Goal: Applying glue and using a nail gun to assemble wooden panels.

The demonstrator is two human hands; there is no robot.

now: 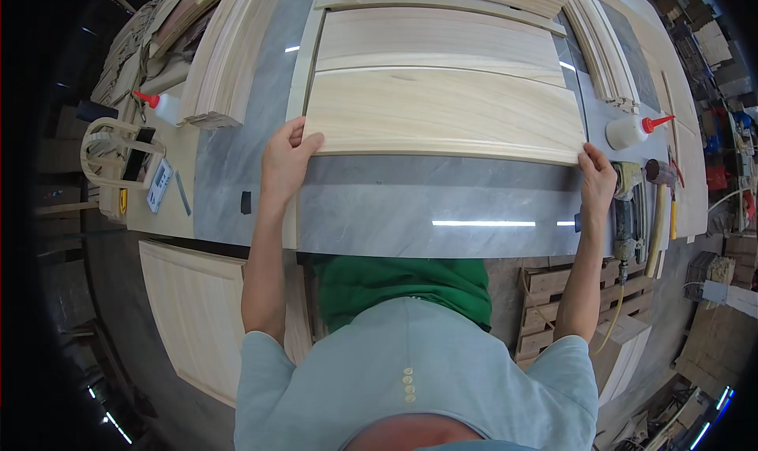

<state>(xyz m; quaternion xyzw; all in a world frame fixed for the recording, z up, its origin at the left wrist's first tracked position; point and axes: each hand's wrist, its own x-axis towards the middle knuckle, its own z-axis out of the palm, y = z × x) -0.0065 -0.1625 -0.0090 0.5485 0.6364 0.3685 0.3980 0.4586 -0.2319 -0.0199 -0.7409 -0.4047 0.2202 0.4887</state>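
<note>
A pale wooden panel point(442, 111) lies lengthwise across the grey worktop, its near edge facing me. My left hand point(287, 157) grips its near left corner, thumb on top. At the near right corner, my right hand point(597, 179) pinches the panel between thumb and fingers. Directly behind it is a second wooden panel point(434, 40), a thin seam between the two. Beyond that, a narrow wooden rail point(442, 3) runs crosswise, and a long wooden strip point(303, 80) runs along the left ends of the panels.
Glue bottles with red tips stand left point(166, 107) and right point(629, 133). Right of my right hand lie a nail gun point(626, 222) with a yellow hose and a mallet point(658, 206). Stacked wooden strips point(229, 64) sit at left. A finished-looking door panel point(197, 309) leans below the table.
</note>
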